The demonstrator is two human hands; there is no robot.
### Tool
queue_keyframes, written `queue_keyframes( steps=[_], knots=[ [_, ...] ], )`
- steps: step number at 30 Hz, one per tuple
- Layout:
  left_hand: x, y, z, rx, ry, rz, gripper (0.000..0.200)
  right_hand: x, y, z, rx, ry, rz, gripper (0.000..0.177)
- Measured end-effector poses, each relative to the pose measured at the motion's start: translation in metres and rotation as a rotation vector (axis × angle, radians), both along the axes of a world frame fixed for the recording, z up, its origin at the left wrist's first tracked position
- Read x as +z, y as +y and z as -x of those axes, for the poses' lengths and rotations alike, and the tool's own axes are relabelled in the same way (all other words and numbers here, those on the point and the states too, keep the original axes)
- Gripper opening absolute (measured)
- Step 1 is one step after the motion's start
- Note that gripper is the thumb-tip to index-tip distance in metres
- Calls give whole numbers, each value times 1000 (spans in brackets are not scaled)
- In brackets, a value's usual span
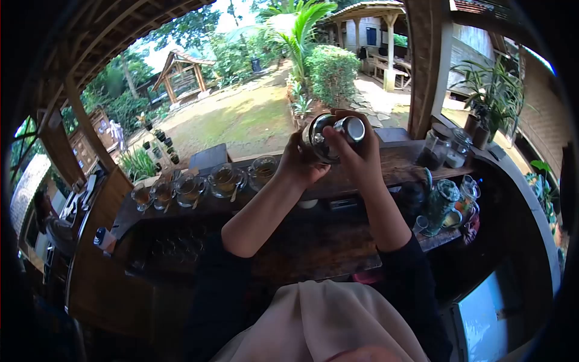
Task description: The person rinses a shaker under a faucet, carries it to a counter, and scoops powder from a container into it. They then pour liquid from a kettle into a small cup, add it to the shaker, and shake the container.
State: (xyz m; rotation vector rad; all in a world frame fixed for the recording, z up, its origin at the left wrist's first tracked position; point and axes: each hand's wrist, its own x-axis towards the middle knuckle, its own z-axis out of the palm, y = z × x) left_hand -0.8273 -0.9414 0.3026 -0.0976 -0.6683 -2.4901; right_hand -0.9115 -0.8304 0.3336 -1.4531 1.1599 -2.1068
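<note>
Left hand [300, 164] cradling shiny jar [321, 146], right hand [360, 158] gripping its lid [352, 128]

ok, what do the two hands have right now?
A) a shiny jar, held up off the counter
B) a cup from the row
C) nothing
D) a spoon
A: the left hand and right hand both clasp the shiny jar above the counter; the cups stand untouched in their row.
</note>
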Motion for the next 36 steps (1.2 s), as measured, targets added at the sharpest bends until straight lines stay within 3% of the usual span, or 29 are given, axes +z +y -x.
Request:
queue_keyframes(
  steps=[1, 2, 4, 5, 8, 9, 10, 11, 12, 13, 14, 16, 18, 19, 21, 22, 23, 24, 25, 26, 27, 29, 30, 32, 33, 34, 35, 36],
  knots=[
    [9, 21, 10, 220, -283, -135, 51, -1, 12, 4, -26, -2, 4, 46],
    [14, 30, 15, 197, -275, -120, 51, 1, 27, 8, -123, 193, 235, 45],
    [23, 40, 18, -521, 410, 136, 56, 17, 69, 12, -291, 712, 574, 45],
    [33, 48, 18, -657, 450, 227, 64, 22, 98, 3, -349, 838, 700, 42],
    [46, 78, 40, -198, 693, 909, 76, 20, 122, 17, -416, 1004, 957, 38],
    [47, 75, 50, -215, 701, 910, 76, 17, 122, 28, -410, 1024, 1094, 38],
    [49, 72, 59, -347, 562, 754, 73, 18, 126, 37, -402, 1041, 1230, 38],
    [49, 68, 71, -470, 415, 592, 69, 29, 138, 50, -515, 1048, 918, 43],
    [51, 56, 100, -736, 430, 276, 59, 30, 105, 72, -568, 823, 1027, 46],
    [55, 76, 110, -135, 101, 522, 53, 31, 104, 75, -485, 544, 748, 45],
    [55, 82, 122, -139, 42, 395, 52, 31, 108, 77, -444, 207, 365, 45],
    [54, 94, 135, -153, -22, 267, 51, 29, 123, 82, -505, 341, 509, 43],
    [62, 106, 132, -790, 487, 231, 54, 34, 156, 72, -615, 710, 733, 38],
    [66, 124, 121, -819, 469, 231, 62, 36, 178, 61, -678, 931, 797, 35],
    [69, 165, 104, -562, 691, 492, 69, 30, 181, 75, -675, 983, 915, 32],
    [64, 160, 118, -573, 819, 629, 73, 26, 181, 82, -656, 1036, 1037, 30],
    [61, 155, 129, -578, 818, 627, 73, 21, 182, 89, -635, 1086, 1161, 28],
    [58, 151, 137, -571, 654, 504, 72, 16, 183, 95, -608, 1135, 1284, 27],
    [54, 146, 148, -557, 490, 377, 71, 19, 183, 110, -646, 1047, 1072, 29],
    [57, 132, 173, -794, 545, 340, 63, 24, 168, 127, -674, 885, 997, 35],
    [54, 131, 186, -619, 420, 276, 55, 24, 160, 139, -734, 706, 748, 43],
    [42, 140, 210, 232, 228, 1110, 51, 27, 161, 142, -484, 196, 362, 51],
    [35, 140, 214, 227, 227, 1112, 51, 26, 170, 143, -488, 192, 362, 51],
    [42, 160, 195, -973, 504, -94, 52, 32, 205, 126, -699, 862, 650, 39],
    [61, 182, 166, -757, 314, 140, 62, 25, 221, 113, -694, 954, 736, 27],
    [60, 190, 166, -705, 513, 387, 69, 19, 228, 106, -672, 1058, 953, 15],
    [61, 194, 170, -640, 714, 638, 77, 8, 211, 110, -618, 1117, 1322, 10],
    [57, 182, 186, -660, 895, 784, 83, 8, 216, 122, -614, 1192, 1398, 14]
  ],
)
